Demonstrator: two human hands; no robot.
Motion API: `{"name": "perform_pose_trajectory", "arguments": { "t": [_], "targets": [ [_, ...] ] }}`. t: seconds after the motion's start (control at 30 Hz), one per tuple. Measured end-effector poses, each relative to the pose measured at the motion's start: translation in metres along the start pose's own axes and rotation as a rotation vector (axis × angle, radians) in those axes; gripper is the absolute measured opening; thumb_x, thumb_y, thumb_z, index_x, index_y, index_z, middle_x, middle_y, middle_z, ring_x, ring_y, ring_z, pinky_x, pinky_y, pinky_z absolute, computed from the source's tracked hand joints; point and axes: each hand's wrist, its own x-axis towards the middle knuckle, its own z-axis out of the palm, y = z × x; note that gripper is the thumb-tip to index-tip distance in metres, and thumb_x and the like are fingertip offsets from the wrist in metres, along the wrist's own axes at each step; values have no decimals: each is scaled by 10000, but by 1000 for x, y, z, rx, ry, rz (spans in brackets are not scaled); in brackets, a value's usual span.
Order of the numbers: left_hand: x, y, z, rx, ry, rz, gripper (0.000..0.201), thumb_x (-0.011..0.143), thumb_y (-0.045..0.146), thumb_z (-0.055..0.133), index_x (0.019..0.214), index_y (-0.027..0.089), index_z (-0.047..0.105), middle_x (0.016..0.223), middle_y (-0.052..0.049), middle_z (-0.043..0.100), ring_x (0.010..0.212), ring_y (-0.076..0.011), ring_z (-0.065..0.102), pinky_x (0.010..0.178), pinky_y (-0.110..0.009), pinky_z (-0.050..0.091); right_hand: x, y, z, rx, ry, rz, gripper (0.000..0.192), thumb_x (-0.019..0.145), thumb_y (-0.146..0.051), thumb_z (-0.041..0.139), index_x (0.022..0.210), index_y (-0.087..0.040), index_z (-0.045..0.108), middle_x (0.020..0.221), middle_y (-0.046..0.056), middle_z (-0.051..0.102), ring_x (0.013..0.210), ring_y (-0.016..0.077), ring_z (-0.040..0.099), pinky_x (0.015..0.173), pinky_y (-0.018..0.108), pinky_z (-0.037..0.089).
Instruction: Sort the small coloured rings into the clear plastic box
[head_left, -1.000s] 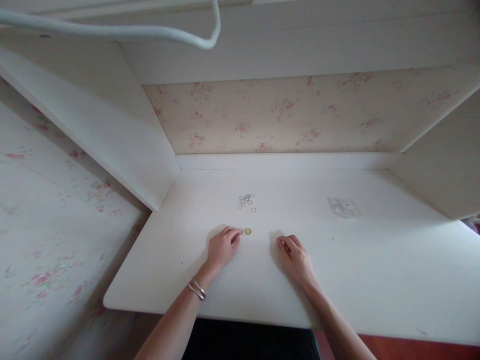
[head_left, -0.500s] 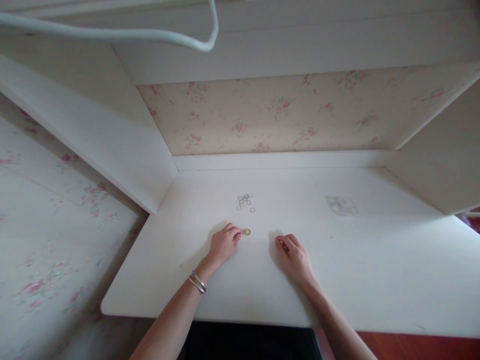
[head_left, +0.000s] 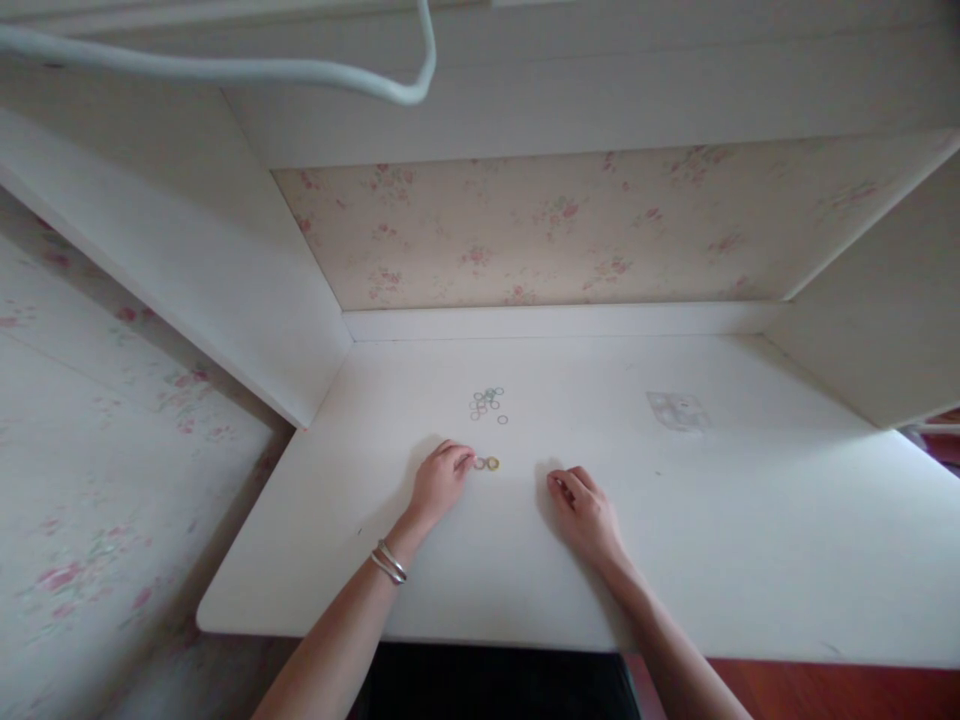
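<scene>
Faintly, tiny rings, left hand touching

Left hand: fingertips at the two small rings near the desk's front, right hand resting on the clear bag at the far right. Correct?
Not quite. The head view shows the right hand resting on the bare desk, apart from the clear bag. The left hand is at the two small rings.

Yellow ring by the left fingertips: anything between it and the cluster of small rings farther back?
Head view: nothing; bare white desk between the yellow ring and the ring cluster. Left hand sits beside the ring.
</scene>
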Motion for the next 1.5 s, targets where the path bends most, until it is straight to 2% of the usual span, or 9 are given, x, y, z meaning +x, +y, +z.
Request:
{"name": "perform_pose_trajectory", "arguments": {
  "t": [0.1, 0.3, 0.47, 0.6, 0.8, 1.1, 1.23, 1.5],
  "targets": [
    [16, -4, -4, 26, 31, -27, 185, 890, 278, 479, 930, 199, 642, 934, -32, 635, 782, -127, 584, 757, -241, 452, 1, -1, 0, 19, 9, 16, 348, 917, -405, 347, 907, -222, 644, 859, 40, 603, 687, 129, 556, 635, 244, 405],
    [56, -2, 0, 182, -54, -54, 205, 889, 297, 486, 1016, 221, 628, 1063, -50, 598, 835, -139, 604, 743, -244, 447, 2, -2, -1, -2, 3, 31, 356, 915, -406, 339, 883, -233, 648, 842, 33, 603, 675, 128, 557, 616, 240, 400],
    [69, -2, 9, 245, -68, -100, 209, 892, 299, 481, 1025, 233, 628, 1062, -49, 587, 862, -153, 602, 747, -255, 437, 1, -2, -3, -2, 10, 29, 344, 912, -389, 345, 892, -232, 650, 840, 33, 601, 669, 125, 556, 607, 233, 400],
    [65, -6, 12, 253, -65, -97, 206, 905, 286, 453, 939, 228, 647, 1020, -41, 596, 835, -150, 600, 729, -255, 432, 1, -2, -2, -21, 0, 34, 349, 916, -396, 336, 884, -237, 645, 833, 27, 596, 667, 126, 554, 601, 232, 393],
    [53, -13, 8, 193, -91, -8, 198, 911, 235, 437, 911, 196, 631, 989, -46, 582, 836, -139, 586, 757, -254, 442, 0, -2, -2, -34, -8, 22, 338, 909, -388, 352, 872, -238, 653, 847, 28, 607, 665, 125, 553, 608, 237, 394],
    [11, -12, 7, 67, -63, 163, 210, 938, 271, 399, 938, 199, 596, 944, -29, 575, 821, -125, 571, 774, -251, 459, 1, 0, -2, -27, -8, 9, 343, 913, -397, 348, 881, -240, 651, 856, 34, 614, 691, 137, 568, 626, 239, 407],
    [1, -10, 10, 107, -75, 206, 229, 943, 288, 398, 914, 205, 609, 919, -30, 597, 840, -137, 565, 809, -276, 442, 1, 0, 0, -38, -12, 19, 344, 917, -399, 345, 881, -241, 648, 860, 31, 614, 696, 137, 569, 628, 241, 404],
    [-2, -7, 10, 181, -87, 234, 269, 956, 289, 362, 930, 213, 619, 921, -41, 616, 840, -146, 566, 778, -291, 421, 1, -2, -1, -41, -18, 28, 342, 918, -401, 341, 895, -239, 641, 859, 32, 609, 695, 137, 563, 626, 245, 397]
  ]
}}
